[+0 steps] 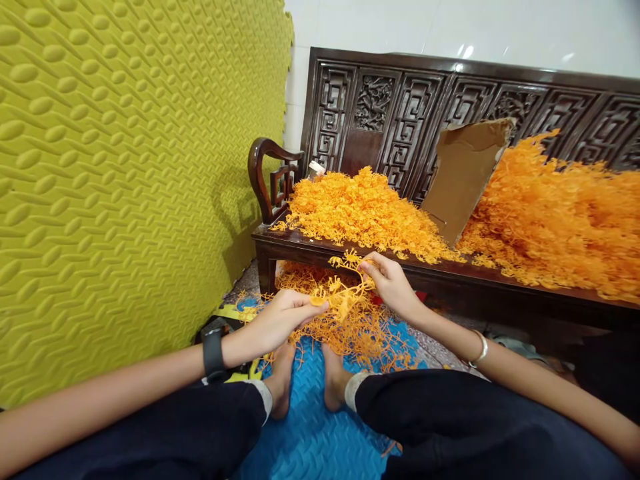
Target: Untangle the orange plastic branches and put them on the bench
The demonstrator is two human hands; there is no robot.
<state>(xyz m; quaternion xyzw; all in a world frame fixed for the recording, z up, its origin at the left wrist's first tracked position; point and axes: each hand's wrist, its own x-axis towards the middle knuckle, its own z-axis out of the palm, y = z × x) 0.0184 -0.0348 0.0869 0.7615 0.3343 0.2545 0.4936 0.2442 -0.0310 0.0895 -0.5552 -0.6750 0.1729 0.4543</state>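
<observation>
At frame centre, my left hand (291, 312) and right hand (394, 285) pinch an orange strand (345, 304), apparently near either end; tugging too hard could snap it over the pile (356, 341) below.

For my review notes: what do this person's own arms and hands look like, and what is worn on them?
Both the left hand and right hand are ungloved, and no sleeves show on the forearms. The left wrist wears a wide, dark watch-like band; the right forearm wears a thin, pale, shiny rounded bangle.
</observation>
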